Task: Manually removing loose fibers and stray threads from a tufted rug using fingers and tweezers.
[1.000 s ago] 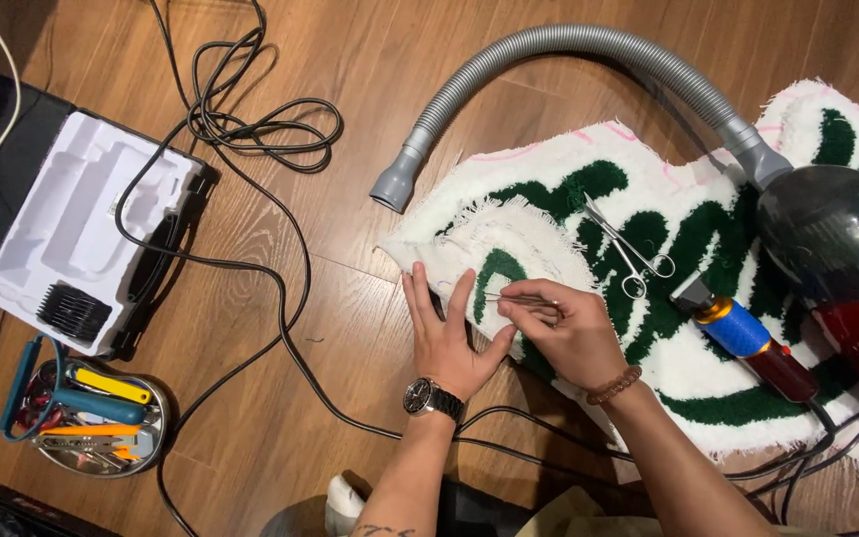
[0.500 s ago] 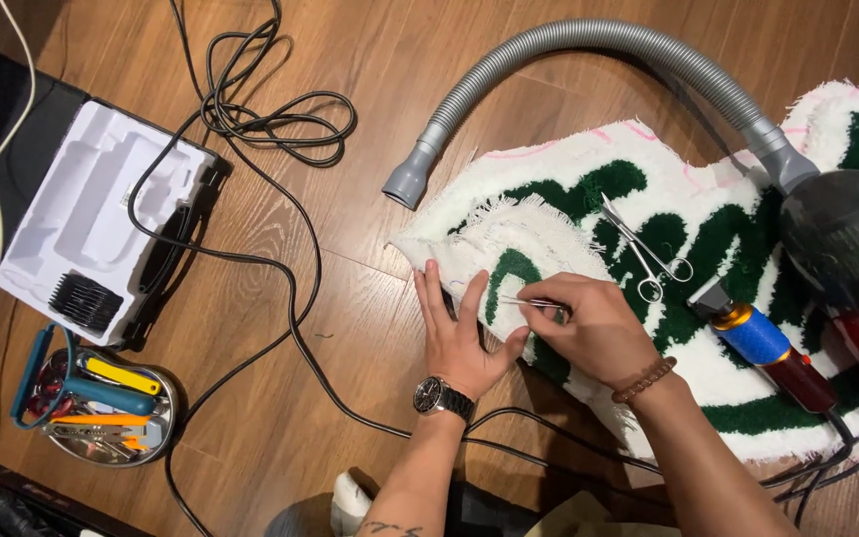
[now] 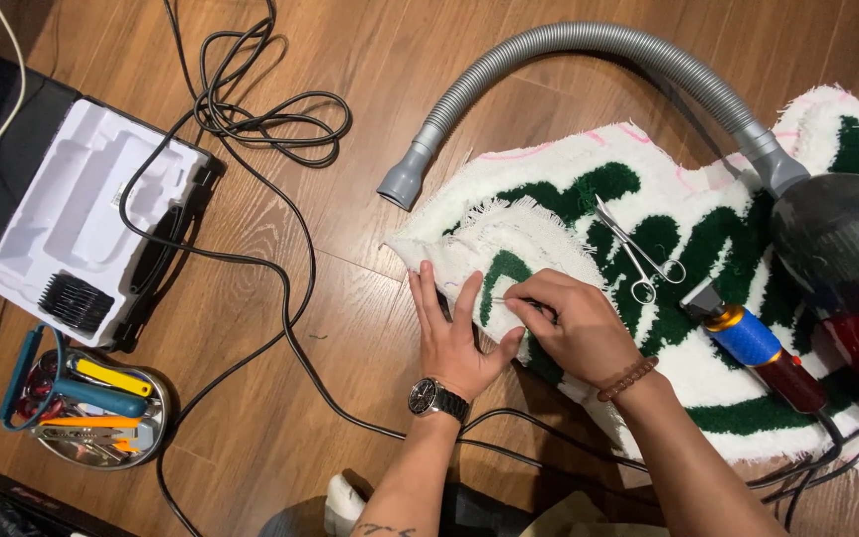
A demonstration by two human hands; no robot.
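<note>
A white tufted rug with green shapes [image 3: 589, 214] lies on the wooden floor. My left hand [image 3: 454, 333], with a wristwatch, presses flat on the rug's near left edge, fingers spread. My right hand [image 3: 574, 323], wearing a bead bracelet, is closed on a thin metal tool [image 3: 509, 300] whose tip rests on the rug beside the left fingers. Small steel scissors [image 3: 638, 254] lie on the rug just beyond the right hand. A clipper with a blue and gold body [image 3: 748, 343] lies on the rug to the right.
A grey vacuum hose [image 3: 569, 50] arcs over the rug to a red and black vacuum body [image 3: 847, 278] at right. Black cables [image 3: 260, 109] loop across the floor. A white moulded tray in a black case [image 3: 82, 229] sits left, above a metal dish of tools [image 3: 91, 408].
The view has shifted slightly, so everything sits a little further right and up. My hands stay on the rug edge, the right hand working the thin tool lower against the pile.
</note>
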